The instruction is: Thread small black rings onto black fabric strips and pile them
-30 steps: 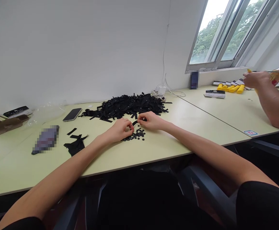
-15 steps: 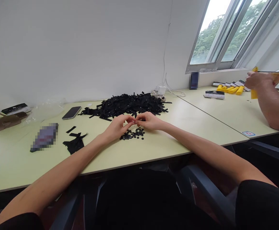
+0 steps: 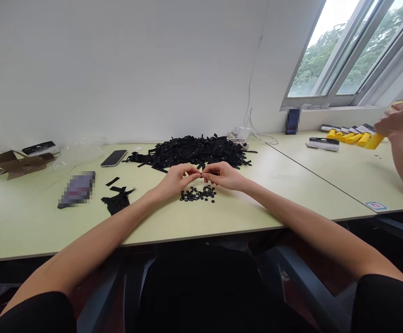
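Note:
My left hand (image 3: 179, 179) and my right hand (image 3: 223, 176) meet fingertip to fingertip over the pale table (image 3: 160, 222). Both are pinched closed; whatever lies between the fingers is too small to make out. Just below them several small black discs (image 3: 197, 194) are scattered on the tabletop. Behind the hands spreads a large heap of black strips (image 3: 196, 151). A smaller bunch of black strips (image 3: 116, 201) lies to the left, near my left forearm.
A phone (image 3: 114, 158) lies left of the heap, with a brown open carton (image 3: 23, 165) farther left. White cables (image 3: 262, 138) run behind. At right are yellow items (image 3: 352, 138), a packet (image 3: 322, 144) and another person's hand (image 3: 400, 121) holding something yellow.
The view has turned slightly, so most things sit farther right. My hands remain together at the fingertips. The other person's hand and yellow item have changed position and angle.

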The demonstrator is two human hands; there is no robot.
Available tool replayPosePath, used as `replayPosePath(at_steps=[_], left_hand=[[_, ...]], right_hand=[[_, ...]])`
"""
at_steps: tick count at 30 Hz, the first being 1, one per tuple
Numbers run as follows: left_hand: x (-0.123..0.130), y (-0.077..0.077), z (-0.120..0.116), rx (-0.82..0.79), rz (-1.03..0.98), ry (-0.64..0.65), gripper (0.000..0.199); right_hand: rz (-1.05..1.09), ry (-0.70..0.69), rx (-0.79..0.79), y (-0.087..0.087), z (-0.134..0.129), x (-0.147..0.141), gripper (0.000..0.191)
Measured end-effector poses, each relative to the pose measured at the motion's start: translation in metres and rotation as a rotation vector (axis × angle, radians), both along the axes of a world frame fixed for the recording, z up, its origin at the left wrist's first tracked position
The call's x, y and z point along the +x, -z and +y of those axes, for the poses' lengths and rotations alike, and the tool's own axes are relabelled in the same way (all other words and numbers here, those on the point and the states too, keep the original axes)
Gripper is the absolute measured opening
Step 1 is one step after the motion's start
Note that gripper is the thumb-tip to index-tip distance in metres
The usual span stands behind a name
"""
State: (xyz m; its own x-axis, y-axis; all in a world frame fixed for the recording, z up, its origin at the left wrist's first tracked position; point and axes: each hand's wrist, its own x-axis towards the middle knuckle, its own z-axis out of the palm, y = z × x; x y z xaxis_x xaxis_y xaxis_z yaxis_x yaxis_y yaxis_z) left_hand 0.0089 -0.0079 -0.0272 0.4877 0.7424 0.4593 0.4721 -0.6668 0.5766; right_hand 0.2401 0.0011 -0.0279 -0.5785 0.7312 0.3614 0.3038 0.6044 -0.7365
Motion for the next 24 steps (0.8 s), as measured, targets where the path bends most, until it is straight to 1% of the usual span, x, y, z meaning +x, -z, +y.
replayPosePath(at_steps=[4, 7, 10, 14, 18, 24], left_hand=[[-0.002, 0.003, 0.004, -0.06, 0.04, 0.009, 0.027], [-0.003, 0.004, 0.005, -0.087, 0.049, 0.029, 0.026], [-0.002, 0.004, 0.005, -0.064, 0.056, 0.032, 0.025], [-0.001, 0.004, 0.003, -0.008, 0.103, 0.014, 0.025], [0.002, 0.005, 0.0, -0.033, 0.121, -0.026, 0.023], [0.006, 0.007, -0.002, 0.027, 0.105, -0.039, 0.022]], right_hand=[[-0.119, 0.01, 0.048, 0.0, -0.001, 0.001, 0.024], [-0.153, 0.051, 0.074, 0.001, -0.001, 0.0, 0.022], [-0.148, 0.081, 0.075, 0.002, -0.001, -0.001, 0.021], [-0.106, 0.069, 0.073, 0.007, 0.003, -0.001, 0.02], [-0.109, 0.058, 0.055, 0.012, 0.005, -0.002, 0.025], [-0.106, 0.142, 0.146, 0.012, -0.002, -0.007, 0.021]])
